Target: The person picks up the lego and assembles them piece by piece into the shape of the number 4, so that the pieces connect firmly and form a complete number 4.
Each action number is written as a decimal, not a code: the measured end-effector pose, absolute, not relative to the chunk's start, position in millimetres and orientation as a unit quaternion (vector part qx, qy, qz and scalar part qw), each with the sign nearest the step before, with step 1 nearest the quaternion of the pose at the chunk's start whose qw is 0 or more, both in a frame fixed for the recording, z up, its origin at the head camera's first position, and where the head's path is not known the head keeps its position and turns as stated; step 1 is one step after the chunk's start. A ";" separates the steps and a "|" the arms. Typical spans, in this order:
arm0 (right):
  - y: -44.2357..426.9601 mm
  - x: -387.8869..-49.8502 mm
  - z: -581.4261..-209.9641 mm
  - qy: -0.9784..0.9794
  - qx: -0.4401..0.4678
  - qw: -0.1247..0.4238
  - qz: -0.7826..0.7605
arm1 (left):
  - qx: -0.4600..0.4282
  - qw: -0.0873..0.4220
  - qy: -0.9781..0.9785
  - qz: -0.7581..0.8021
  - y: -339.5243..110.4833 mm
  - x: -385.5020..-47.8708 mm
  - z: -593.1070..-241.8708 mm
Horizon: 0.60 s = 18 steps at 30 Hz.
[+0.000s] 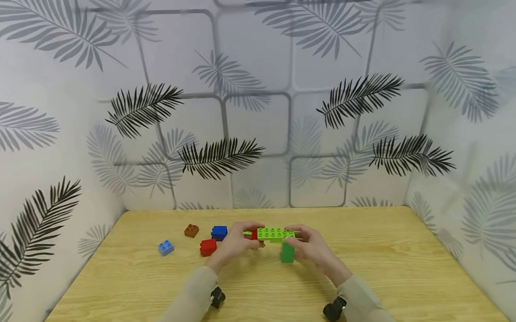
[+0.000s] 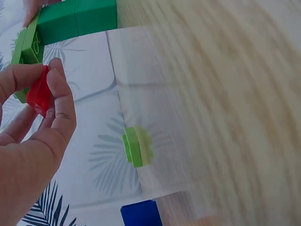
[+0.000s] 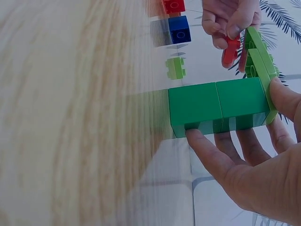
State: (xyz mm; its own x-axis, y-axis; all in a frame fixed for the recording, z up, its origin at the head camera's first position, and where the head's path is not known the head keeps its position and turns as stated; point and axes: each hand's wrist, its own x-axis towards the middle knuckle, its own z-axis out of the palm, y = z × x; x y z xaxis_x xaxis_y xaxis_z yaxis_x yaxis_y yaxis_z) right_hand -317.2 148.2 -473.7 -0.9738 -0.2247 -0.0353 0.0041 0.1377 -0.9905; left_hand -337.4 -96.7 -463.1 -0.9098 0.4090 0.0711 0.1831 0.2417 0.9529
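A person's left hand [image 1: 235, 244], thumb and fingers pinched close, holds a small red brick [image 2: 38, 98] beside one end of a long lime brick [image 1: 268, 234]; whether they touch, I cannot tell from here. The right hand [image 1: 317, 250] curls round the upright green column [image 3: 218, 107] that stands on the wooden table [image 1: 399, 260] beneath the long lime brick's other end. To the left sit a blue brick [image 1: 220, 233] and a second red brick [image 1: 208, 247], a brown brick [image 1: 191, 230] and a light-blue brick [image 1: 166, 248] farther off
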 end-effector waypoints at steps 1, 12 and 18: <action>148.1 -317.4 -473.3 0.750 -0.073 0.088 -0.652 | 0.189 0.099 0.779 0.589 -95.9 -337.3 -462.8; 147.2 -315.1 -472.3 0.747 -0.070 0.092 -0.654 | 0.183 0.105 0.763 0.611 -92.7 -331.7 -466.0; 148.0 -316.3 -470.7 0.749 -0.066 0.090 -0.653 | 0.170 0.107 0.744 0.637 -88.1 -329.3 -467.0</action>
